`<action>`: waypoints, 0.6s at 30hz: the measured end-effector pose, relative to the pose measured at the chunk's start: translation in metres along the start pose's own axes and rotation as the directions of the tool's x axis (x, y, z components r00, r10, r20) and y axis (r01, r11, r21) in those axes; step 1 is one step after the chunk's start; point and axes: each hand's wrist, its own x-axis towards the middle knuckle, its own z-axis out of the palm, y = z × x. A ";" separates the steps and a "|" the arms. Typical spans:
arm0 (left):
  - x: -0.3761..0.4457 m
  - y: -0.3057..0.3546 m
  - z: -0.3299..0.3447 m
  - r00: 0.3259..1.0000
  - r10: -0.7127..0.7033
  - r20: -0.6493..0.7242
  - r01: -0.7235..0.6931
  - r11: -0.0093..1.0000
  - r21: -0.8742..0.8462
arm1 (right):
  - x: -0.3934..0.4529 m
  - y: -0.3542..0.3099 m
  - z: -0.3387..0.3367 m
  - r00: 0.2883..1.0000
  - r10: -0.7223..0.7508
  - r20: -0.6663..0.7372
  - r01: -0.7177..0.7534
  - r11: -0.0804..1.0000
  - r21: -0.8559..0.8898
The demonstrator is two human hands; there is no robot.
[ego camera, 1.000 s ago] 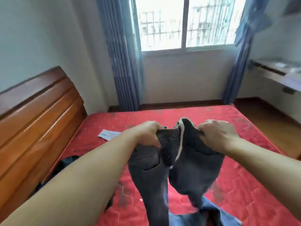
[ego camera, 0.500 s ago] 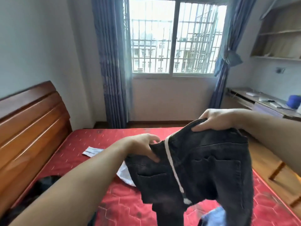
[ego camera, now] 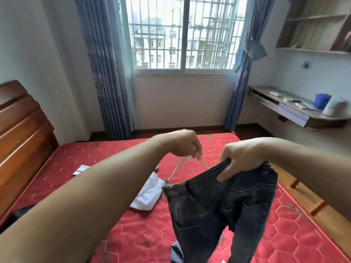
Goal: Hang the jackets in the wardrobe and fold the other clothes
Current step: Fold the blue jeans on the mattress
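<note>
Left hand (ego camera: 185,144): raised over the bed (ego camera: 133,224), fingers pinching the pale drawstring (ego camera: 177,168).
Right hand (ego camera: 240,160): fingers clamped on the black jeans (ego camera: 218,209) waistband.

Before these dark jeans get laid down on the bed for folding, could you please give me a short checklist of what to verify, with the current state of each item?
1. Right hand grips the waistband of the dark jeans: ok.
2. Left hand has the waistband too: not ok, it pinches only the pale drawstring.
3. Waistband held level and spread: not ok, it slopes down toward the left.
4. Legs hanging straight, untwisted: cannot tell, they run out of view.
5. Landing spot on the red mattress free: not ok, a white garment lies just beside the jeans.
6. Blue cloth under the legs out of the way: cannot tell.
</note>
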 end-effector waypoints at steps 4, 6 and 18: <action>0.039 0.029 0.025 0.981 0.022 -0.195 -0.010 0.998 0.062 | 0.016 0.035 0.006 0.990 -0.132 -0.051 0.133 0.991 0.009; 0.051 0.034 0.045 0.994 -0.111 -0.003 0.110 0.993 -0.043 | 0.022 0.062 0.002 0.982 -0.165 -0.088 0.170 0.984 0.058; 0.044 0.026 0.128 0.911 -0.322 0.258 0.412 0.680 -0.607 | 0.077 0.210 0.015 0.956 0.159 -0.245 0.185 0.322 0.928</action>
